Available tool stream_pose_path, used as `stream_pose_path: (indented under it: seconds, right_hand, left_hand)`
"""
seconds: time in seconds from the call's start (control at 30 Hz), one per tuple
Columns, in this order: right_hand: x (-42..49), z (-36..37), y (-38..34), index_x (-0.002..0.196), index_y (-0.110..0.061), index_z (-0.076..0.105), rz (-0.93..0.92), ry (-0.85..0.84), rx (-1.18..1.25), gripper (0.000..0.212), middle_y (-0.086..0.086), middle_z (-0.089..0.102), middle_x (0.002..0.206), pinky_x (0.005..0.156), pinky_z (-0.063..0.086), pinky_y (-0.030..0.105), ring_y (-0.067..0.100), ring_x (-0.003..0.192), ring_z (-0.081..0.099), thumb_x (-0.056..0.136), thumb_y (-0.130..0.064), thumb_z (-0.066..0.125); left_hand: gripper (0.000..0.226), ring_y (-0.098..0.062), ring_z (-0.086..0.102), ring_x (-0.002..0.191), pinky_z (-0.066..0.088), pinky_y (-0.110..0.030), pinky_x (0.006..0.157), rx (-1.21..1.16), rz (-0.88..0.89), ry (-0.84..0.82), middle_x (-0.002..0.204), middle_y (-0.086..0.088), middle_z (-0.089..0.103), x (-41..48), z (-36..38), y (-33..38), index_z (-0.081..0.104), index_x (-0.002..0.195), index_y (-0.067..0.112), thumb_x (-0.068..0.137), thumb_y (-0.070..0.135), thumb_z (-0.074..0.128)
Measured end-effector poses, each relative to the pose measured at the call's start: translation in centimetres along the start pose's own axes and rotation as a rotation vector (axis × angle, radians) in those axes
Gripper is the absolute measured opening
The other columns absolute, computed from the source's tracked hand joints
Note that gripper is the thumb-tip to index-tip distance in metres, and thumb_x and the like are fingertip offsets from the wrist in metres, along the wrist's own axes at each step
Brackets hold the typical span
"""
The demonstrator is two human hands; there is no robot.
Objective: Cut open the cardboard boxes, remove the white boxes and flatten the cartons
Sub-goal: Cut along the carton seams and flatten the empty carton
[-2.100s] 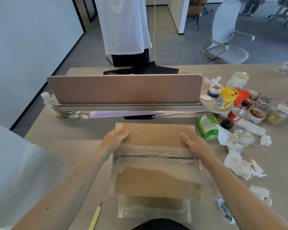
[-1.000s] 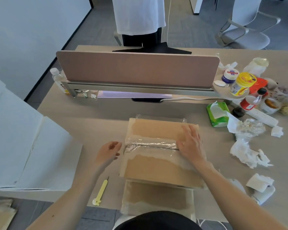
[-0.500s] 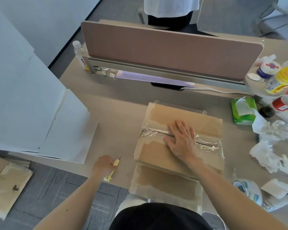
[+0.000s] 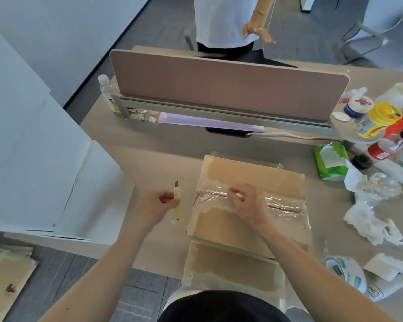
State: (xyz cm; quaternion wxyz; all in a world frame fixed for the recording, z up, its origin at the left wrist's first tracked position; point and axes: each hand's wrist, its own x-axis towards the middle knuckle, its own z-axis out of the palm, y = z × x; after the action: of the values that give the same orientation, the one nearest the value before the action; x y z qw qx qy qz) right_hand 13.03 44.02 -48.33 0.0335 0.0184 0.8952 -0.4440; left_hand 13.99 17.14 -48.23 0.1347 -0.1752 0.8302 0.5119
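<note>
A brown cardboard box (image 4: 249, 173) lies on the desk in front of me, its centre seam covered by wrinkled clear tape (image 4: 284, 203). My right hand (image 4: 247, 203) rests on the seam with fingertips curled onto the tape. My left hand (image 4: 156, 203) hovers just left of the box and grips a yellow utility knife (image 4: 177, 201), blade pointing away from me. A second taped carton (image 4: 230, 268) lies under the first, at the desk's near edge. Large white boxes (image 4: 33, 159) stand at the left.
A pink desk divider (image 4: 219, 84) crosses the back, with a person in a white shirt behind it. Jars, a green tissue pack (image 4: 330, 161), crumpled plastic and tissues (image 4: 372, 219) and a tape roll (image 4: 344, 273) crowd the right. Flattened cardboard (image 4: 5, 282) lies on the floor at left.
My left hand left the box, reached down to the desk edge, picked up the yellow knife and raised it beside the box. My right hand slid to the taped seam and curled its fingers.
</note>
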Motion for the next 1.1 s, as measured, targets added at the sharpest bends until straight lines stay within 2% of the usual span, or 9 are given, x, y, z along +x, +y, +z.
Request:
stream_pose_path:
  seconds: [0.1,0.23,0.33,0.47,0.6,0.7,0.83,0.93,1.1]
  right_hand:
    - [0.0,0.8,-2.6,0.093,-0.014,0.079,0.127,-0.067,0.215,0.012,-0.008,0.072,0.084,0.071,0.044,0.014,-0.006,0.071,0.060,0.091,-0.022,0.070]
    - [-0.3,1.7,-4.8,0.102,-0.004,0.076,0.281,-0.154,0.591,0.018,-0.001,0.072,0.083,0.072,0.048,0.021,0.007,0.077,0.060,0.095,-0.017,0.064]
    - [-0.8,1.2,-5.6,0.107,-0.003,0.074,0.340,-0.271,0.754,0.027,0.017,0.073,0.097,0.078,0.050,0.031,0.017,0.085,0.063,0.100,-0.022,0.055]
    - [-1.4,0.6,-6.0,0.109,-0.003,0.071,0.410,-0.341,1.025,0.029,0.009,0.072,0.087,0.069,0.049,0.032,0.016,0.073,0.065,0.102,-0.021,0.049]
    - [-1.5,0.9,-5.8,0.093,-0.004,0.069,0.461,-0.307,1.126,0.018,0.011,0.068,0.083,0.071,0.052,0.033,0.022,0.077,0.062,0.097,-0.017,0.058]
    - [-0.6,0.5,-5.1,0.087,-0.003,0.067,0.484,-0.154,0.979,0.010,0.012,0.068,0.079,0.058,0.056,0.030,0.019,0.064,0.066,0.093,-0.011,0.064]
    - [1.0,-0.6,-3.2,0.078,-0.015,0.074,0.159,-0.100,0.267,0.014,0.005,0.064,0.065,0.051,0.048,0.026,0.009,0.052,0.057,0.091,-0.019,0.069]
    - [2.0,0.1,-2.6,0.078,-0.011,0.075,-0.093,-0.155,-0.171,0.016,0.007,0.068,0.070,0.063,0.049,0.036,0.015,0.062,0.058,0.086,-0.019,0.066]
    - [2.7,1.5,-3.3,0.069,-0.009,0.070,-0.205,-0.208,-0.384,0.019,0.002,0.062,0.069,0.058,0.050,0.040,0.023,0.060,0.057,0.080,-0.020,0.062]
  left_hand:
    - [0.011,0.004,0.062,0.059,0.045,-0.012,0.059,-0.142,0.077,-0.085,0.070,0.007,0.072,-0.6,0.9,4.6,0.075,0.086,0.014,0.082,0.005,0.078]
    - [0.018,-0.002,0.058,0.055,0.043,-0.018,0.058,-0.244,0.104,-0.220,0.065,0.004,0.070,-0.3,2.5,6.3,0.069,0.086,0.012,0.080,-0.003,0.077]
    - [0.029,-0.013,0.060,0.058,0.046,-0.020,0.057,-0.283,0.116,-0.279,0.063,-0.005,0.069,-0.4,3.0,7.0,0.054,0.089,0.009,0.079,-0.003,0.078]
    - [0.037,-0.015,0.060,0.054,0.044,-0.024,0.057,-0.337,0.124,-0.362,0.057,-0.005,0.067,-0.2,3.6,7.5,0.042,0.092,0.009,0.082,-0.006,0.074]
    - [0.036,-0.017,0.056,0.055,0.046,-0.027,0.058,-0.224,0.157,-0.373,0.060,-0.009,0.067,0.4,3.5,7.4,0.049,0.089,0.009,0.076,0.001,0.082]
    - [0.033,-0.012,0.057,0.063,0.048,-0.025,0.066,0.026,0.231,-0.225,0.074,-0.001,0.068,2.2,2.7,6.3,0.067,0.088,0.016,0.066,0.017,0.092]
    - [0.060,-0.013,0.050,0.085,0.040,-0.008,0.071,0.373,0.325,-0.276,0.107,0.002,0.050,4.1,2.1,4.5,0.067,0.122,0.032,0.067,0.032,0.092]
    - [0.074,-0.018,0.049,0.098,0.042,-0.017,0.086,0.409,0.325,-0.391,0.115,0.002,0.044,4.8,2.4,3.8,0.057,0.136,0.034,0.070,0.034,0.089]
    - [0.077,-0.016,0.051,0.099,0.046,-0.029,0.093,0.430,0.285,-0.420,0.119,0.004,0.046,5.2,2.4,3.6,0.052,0.140,0.040,0.071,0.040,0.087]
